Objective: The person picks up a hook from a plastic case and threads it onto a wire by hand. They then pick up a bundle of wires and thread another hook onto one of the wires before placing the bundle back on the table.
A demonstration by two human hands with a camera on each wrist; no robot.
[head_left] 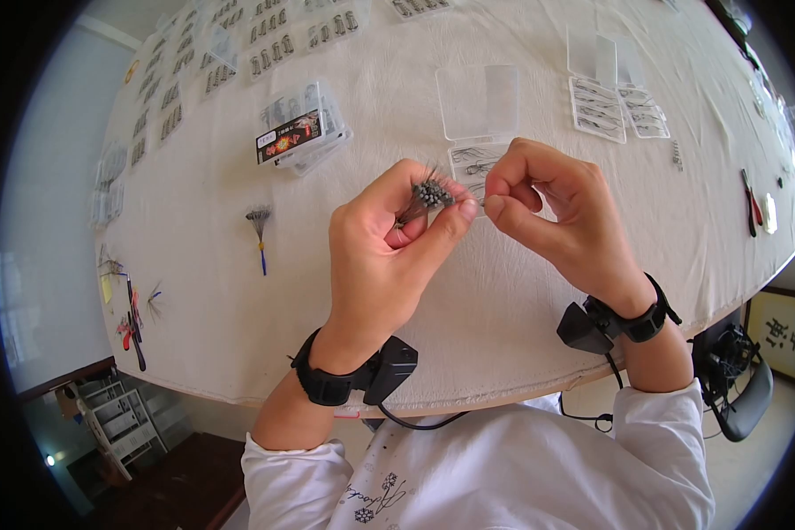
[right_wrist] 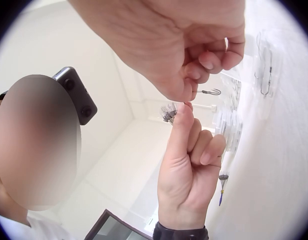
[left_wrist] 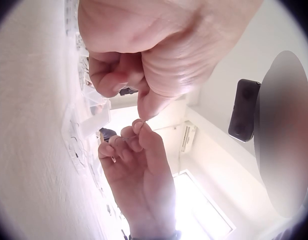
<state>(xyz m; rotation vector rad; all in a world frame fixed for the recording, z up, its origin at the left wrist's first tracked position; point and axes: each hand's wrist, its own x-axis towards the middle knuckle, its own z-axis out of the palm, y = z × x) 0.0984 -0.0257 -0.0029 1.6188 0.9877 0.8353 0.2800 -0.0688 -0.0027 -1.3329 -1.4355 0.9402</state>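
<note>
The left hand (head_left: 375,256) curls round a bundle of thin wires with small dark grey beads (head_left: 433,193) at the top. Its thumb and forefinger meet close to the fingertips of the right hand (head_left: 574,221). In the right wrist view, a fish hook (right_wrist: 211,92) sticks out from the right hand's pinched thumb and forefinger. The same view shows the beads (right_wrist: 168,114) beside the left thumb. Beyond the hands lies an open clear box (head_left: 465,157) with hooks in it, partly covered by the right hand.
Stacked clear boxes (head_left: 327,141) with a black label stand left of centre. A second beaded bundle (head_left: 260,234) with a blue stem lies nearer. Pliers (head_left: 752,203) lie at the right, other tools (head_left: 134,322) at the left edge. Filled boxes (head_left: 597,108) sit at the back right.
</note>
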